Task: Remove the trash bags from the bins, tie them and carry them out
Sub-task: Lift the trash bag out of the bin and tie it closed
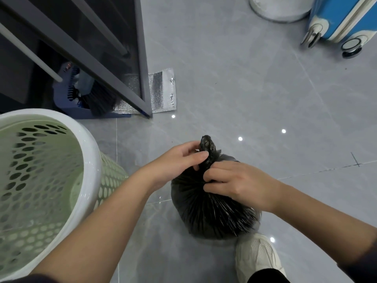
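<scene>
We grip the twisted neck of the black trash bag [212, 209] (full, standing on the floor) with left hand [175, 162] and right hand [234, 182] fingers curled round it; beside it, the green perforated bin [47, 180] holds no liner.

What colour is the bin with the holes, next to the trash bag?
The bin is pale green with a white rim, seen in the head view.

A home: glossy grey floor tiles [234, 78], a blue hard-shell wheeled suitcase [344, 17] upper right, a pale green perforated plastic bin [89, 152] lower left, a blue dustpan [67, 105] upper left.
</scene>
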